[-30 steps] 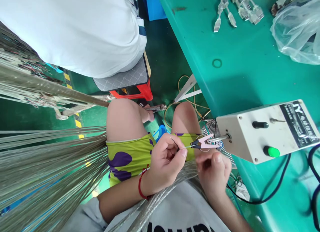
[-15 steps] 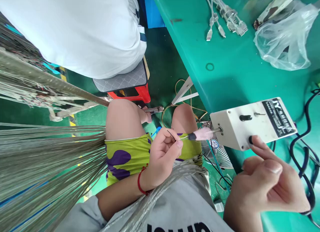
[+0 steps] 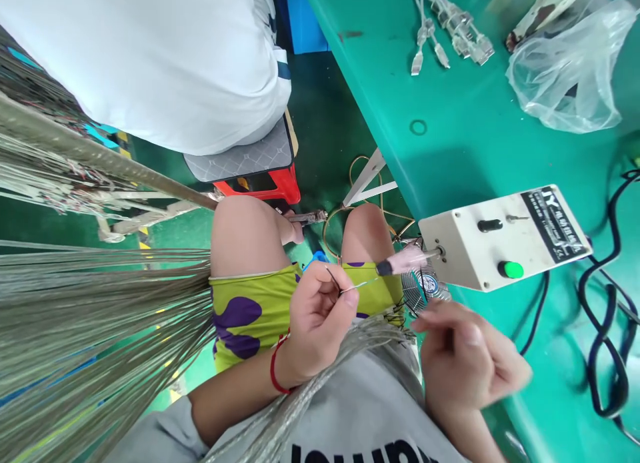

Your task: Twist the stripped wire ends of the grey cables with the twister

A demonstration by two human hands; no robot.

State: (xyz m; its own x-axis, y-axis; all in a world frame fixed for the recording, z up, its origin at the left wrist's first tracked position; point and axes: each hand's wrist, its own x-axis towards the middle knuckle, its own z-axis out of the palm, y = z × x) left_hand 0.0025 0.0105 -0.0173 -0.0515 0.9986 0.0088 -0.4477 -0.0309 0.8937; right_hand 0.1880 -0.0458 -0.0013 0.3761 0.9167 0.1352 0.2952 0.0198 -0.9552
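My left hand (image 3: 323,320) pinches a thin wire end (image 3: 360,285) between thumb and forefinger; a dark wire strand sticks up at the fingertips. The light wire runs toward the black tip of a pink-wrapped spindle (image 3: 407,258); whether they touch I cannot tell. That spindle comes out of a white machine box (image 3: 505,236) with a black switch (image 3: 490,225) and a green button (image 3: 513,270). Below the box, my right hand (image 3: 473,356) is apart from it, fingers curled in and slightly blurred, with nothing visible in them. A bundle of clear-jacketed cables (image 3: 320,390) lies across my lap.
Cables with clear plugs (image 3: 463,33) and a plastic bag (image 3: 570,70) lie on the green table (image 3: 450,163). A black cord (image 3: 613,356) coils at right. Many cables (image 3: 125,316) hang at left. A person in white (image 3: 165,63) sits nearby; a fan (image 3: 425,290) stands below.
My right hand has come off the box's button and moved left, below the spindle. The button now shows green. My left hand has shifted slightly left, and the wire end is farther from the spindle.
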